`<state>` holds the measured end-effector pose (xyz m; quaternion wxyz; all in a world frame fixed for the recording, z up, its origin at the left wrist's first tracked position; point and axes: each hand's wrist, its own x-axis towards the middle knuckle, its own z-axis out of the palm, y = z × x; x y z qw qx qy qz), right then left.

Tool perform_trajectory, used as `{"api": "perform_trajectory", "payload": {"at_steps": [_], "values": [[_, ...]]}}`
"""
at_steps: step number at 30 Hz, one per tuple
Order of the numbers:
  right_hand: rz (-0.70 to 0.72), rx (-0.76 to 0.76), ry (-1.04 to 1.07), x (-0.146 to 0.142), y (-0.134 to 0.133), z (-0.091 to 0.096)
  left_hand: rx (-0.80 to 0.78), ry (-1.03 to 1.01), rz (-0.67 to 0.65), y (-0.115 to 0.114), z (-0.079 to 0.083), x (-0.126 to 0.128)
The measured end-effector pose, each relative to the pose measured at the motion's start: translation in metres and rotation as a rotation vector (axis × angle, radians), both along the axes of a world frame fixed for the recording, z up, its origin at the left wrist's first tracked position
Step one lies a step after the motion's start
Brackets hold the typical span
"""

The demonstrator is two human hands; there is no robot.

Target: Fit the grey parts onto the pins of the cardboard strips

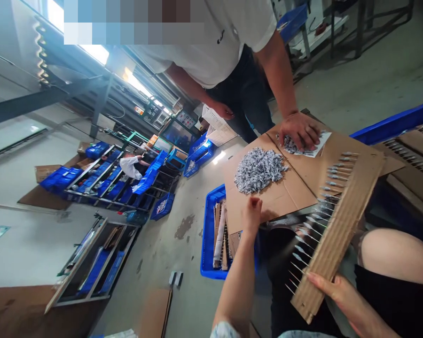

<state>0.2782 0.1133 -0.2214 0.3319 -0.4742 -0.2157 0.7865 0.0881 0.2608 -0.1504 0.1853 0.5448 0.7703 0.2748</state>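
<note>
My right hand (338,293) grips the lower end of a corrugated cardboard strip (341,239), thumb on its face. A row of thin metal pins (296,277) sticks out along the strip's left edge. Most pins carry small grey-white pointed pieces (302,251); the few closest to my hand look bare. My left hand (253,213) is closed at the near edge of a flat cardboard sheet (292,197), its fingertips pinched. Whatever lies in them is too small to make out. Just beyond it sits a heap of small grey pieces (259,170).
A co-worker's hand (301,134) presses on a smaller heap over white paper (320,143). A blue crate (207,249) holding pinned strips stands below the sheet on the left. Another blue crate (395,123) with similar strips is at right. Shelves with blue bins (105,180) stand farther back.
</note>
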Motion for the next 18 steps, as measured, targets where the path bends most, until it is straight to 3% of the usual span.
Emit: {"api": "perform_trajectory", "payload": {"at_steps": [3, 6, 18], "values": [[-0.016, 0.028, 0.009, 0.001, -0.001, 0.0, 0.034, 0.089, -0.013, 0.04, 0.001, 0.002], [-0.023, 0.055, 0.042, 0.002, -0.001, 0.001, 0.04, 0.168, -0.034, 0.057, -0.005, 0.004], [-0.017, 0.095, -0.011, -0.005, -0.007, -0.009, -0.012, 0.313, -0.033, 0.051, -0.003, 0.005]]}}
